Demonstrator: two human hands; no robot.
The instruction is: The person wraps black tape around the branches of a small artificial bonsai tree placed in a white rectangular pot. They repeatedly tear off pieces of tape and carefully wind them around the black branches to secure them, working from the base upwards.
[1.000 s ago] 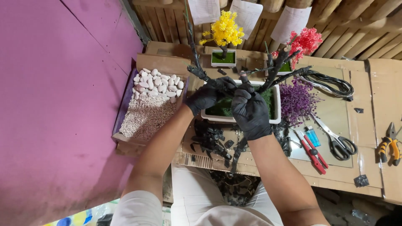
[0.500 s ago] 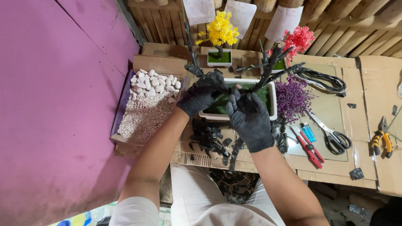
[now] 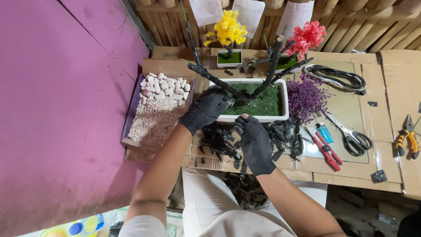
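The left hand point(image 3: 206, 109) covers the near left corner of the white planter point(image 3: 280, 117), and whether its fingers grip the black trunk point(image 3: 234, 93) cannot be told. The hanging paper sheets point(image 3: 250, 13) are cut off by the top edge — and the pliers point(image 3: 407, 140) partly by the right edge.

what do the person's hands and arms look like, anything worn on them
Both the left hand and the right hand wear snug black gloves that end at the wrist, matte and a little dusty. Above the gloves the forearms are bare, with no watch or bands visible. Short light-coloured sleeves show at the bottom edge of the head view.
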